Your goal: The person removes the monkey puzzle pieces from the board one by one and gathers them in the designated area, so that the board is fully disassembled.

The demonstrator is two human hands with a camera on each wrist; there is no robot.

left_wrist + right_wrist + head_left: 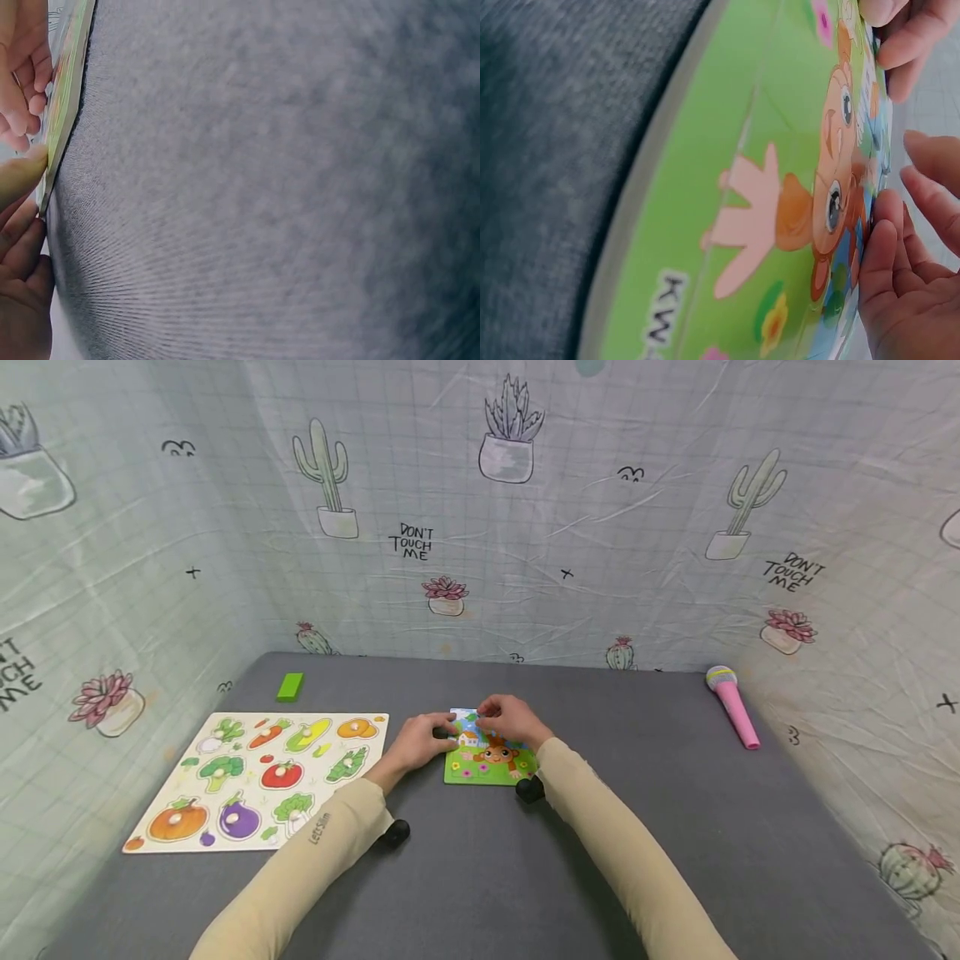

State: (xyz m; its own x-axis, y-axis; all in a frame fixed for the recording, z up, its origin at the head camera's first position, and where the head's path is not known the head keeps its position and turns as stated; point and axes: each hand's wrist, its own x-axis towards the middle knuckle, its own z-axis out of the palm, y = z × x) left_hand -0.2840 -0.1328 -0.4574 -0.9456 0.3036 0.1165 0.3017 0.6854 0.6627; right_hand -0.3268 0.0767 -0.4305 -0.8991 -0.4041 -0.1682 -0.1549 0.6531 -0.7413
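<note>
A small puzzle board (459, 770) with a monkey, a house and flowers on green lies flat on the dark table. My left hand (422, 739) is at its left edge; the thumb (30, 166) and fingers touch the edge, set apart from each other. Over the upper part of the board is my right hand (516, 721), bent at the fingers. In the right wrist view its lower fingers (885, 225) rest by the board's far side. The thumb and forefinger there stand apart, and I see nothing between them. The palm hides the board's upper right part.
A white vegetable puzzle board (251, 762) with knobbed pieces lies left of my left hand, partly under the left sleeve. Behind it sits a green block (290, 687). A pink toy microphone (737, 710) lies at the far right. Printed cloth (540, 552) surrounds the table.
</note>
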